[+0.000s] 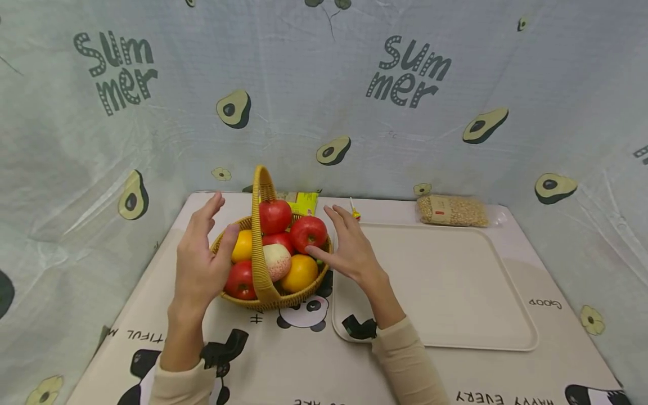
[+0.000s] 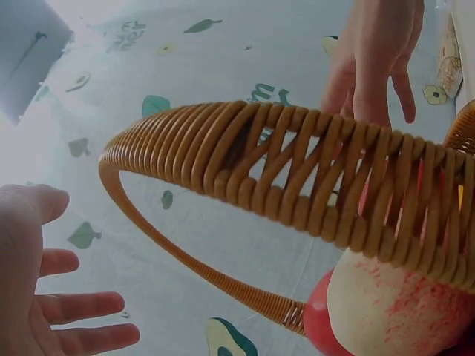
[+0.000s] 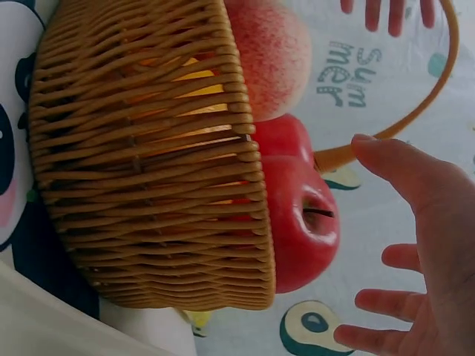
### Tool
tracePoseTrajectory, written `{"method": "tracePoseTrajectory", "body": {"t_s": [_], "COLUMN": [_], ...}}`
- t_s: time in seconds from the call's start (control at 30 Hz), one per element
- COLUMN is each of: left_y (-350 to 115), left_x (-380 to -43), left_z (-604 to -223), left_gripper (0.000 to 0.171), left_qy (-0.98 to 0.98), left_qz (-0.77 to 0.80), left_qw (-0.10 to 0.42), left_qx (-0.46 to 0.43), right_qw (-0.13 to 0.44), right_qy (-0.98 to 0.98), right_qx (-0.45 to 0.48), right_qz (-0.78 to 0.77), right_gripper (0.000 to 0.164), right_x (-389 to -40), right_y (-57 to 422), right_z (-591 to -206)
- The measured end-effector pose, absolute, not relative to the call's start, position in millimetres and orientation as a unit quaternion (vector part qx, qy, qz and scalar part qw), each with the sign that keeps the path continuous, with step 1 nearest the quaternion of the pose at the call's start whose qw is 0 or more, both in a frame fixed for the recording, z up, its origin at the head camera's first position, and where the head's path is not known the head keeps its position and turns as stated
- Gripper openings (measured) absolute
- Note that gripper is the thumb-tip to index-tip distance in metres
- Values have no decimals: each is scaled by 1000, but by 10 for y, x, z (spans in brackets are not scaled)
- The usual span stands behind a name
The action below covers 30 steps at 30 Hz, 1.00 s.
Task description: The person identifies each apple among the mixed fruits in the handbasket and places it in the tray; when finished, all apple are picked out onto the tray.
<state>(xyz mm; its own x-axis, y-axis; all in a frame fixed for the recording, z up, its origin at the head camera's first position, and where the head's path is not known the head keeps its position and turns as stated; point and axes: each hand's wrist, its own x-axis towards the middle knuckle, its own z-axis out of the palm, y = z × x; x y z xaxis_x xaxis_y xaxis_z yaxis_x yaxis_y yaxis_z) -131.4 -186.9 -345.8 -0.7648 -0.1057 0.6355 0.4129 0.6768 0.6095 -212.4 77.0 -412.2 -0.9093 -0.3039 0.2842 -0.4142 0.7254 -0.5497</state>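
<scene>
A wicker basket with a tall arched handle holds several red apples, orange fruits and a pale, pink-speckled peach. My left hand is raised at the basket's left side, fingers spread and holding nothing. On the other side my right hand is held over the basket's right edge, thumb pointing toward the nearest apple. In the right wrist view its fingers look relaxed and apart from the apple. Neither hand grips the handle.
To the right of the basket lies a large beige tray. Behind the tray are a clear bag of grains and a small lollipop. A yellow-green packet sits behind the basket. Printed cloth walls enclose the table.
</scene>
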Motion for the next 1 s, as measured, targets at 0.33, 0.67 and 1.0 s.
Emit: {"method": "tracePoseTrajectory", "body": {"t_s": [0.33,0.67,1.0], "left_y": [-2135,-2337,-2535], "left_x": [-1485,-1618,-1730], "left_z": [-3572,-3725,-3958], "left_gripper": [55,53,59], "left_qy": [-862,-877,-913], "left_qz": [-393,-390,-368], "left_qw": [318,280,170], "left_qx": [-27,6,30], "right_qw": [89,81,82], "right_qy": [-922,-910,-903], "right_qx": [212,215,230], "right_qz": [313,345,354], "right_gripper": [90,88,82], "right_x": [-2175,-2181,-2208], "right_y": [679,609,564], "right_z": [-4209,-4272,-4340]}}
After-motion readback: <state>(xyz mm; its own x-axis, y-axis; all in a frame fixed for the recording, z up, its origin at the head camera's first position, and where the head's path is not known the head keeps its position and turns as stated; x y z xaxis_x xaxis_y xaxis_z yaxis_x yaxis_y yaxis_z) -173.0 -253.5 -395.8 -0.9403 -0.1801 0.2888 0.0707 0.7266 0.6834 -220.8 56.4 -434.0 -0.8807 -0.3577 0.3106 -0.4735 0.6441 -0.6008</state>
